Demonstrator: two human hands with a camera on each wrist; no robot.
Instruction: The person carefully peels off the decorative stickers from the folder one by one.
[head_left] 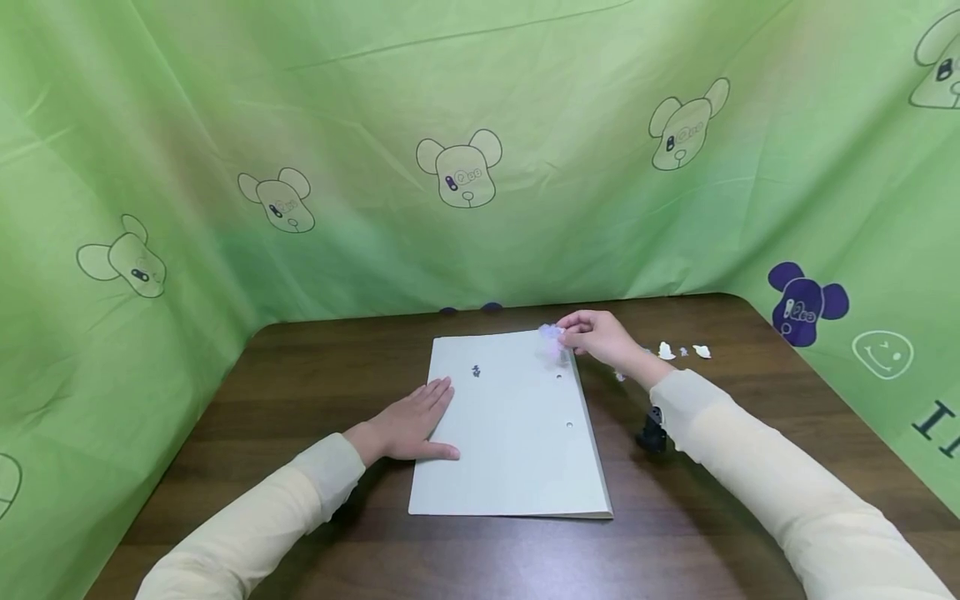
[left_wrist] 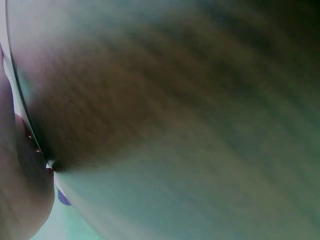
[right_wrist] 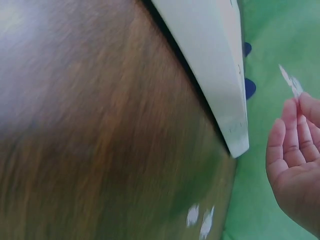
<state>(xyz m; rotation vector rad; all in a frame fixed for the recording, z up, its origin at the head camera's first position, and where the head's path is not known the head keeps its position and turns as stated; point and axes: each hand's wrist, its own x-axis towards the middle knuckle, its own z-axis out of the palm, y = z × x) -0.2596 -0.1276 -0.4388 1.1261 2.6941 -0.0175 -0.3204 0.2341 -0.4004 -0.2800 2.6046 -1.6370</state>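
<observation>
A white folder (head_left: pixel 513 433) with two small holes along its right side lies on the table. My left hand (head_left: pixel 416 421) rests flat on its left edge, fingers straight and thumb spread. Near the folder's top right corner, my right hand (head_left: pixel 597 335) pinches a thin, translucent purple sticker (head_left: pixel 552 342) between thumb and fingertips. In the right wrist view the sticker (right_wrist: pixel 291 82) stands up edge-on from the fingertips. A small dark sticker or mark (head_left: pixel 476 371) sits on the upper left of the folder. The left wrist view is mostly blurred, with part of the hand (left_wrist: pixel 25 200) at its left side.
Several small white cutouts (head_left: pixel 666 351) lie on the brown wooden table (head_left: pixel 330 358) to the right of the folder. A small black object (head_left: pixel 652 432) shows beside the right cuff. Green cloth (head_left: pixel 360 242) with printed bear heads hangs behind and around the table.
</observation>
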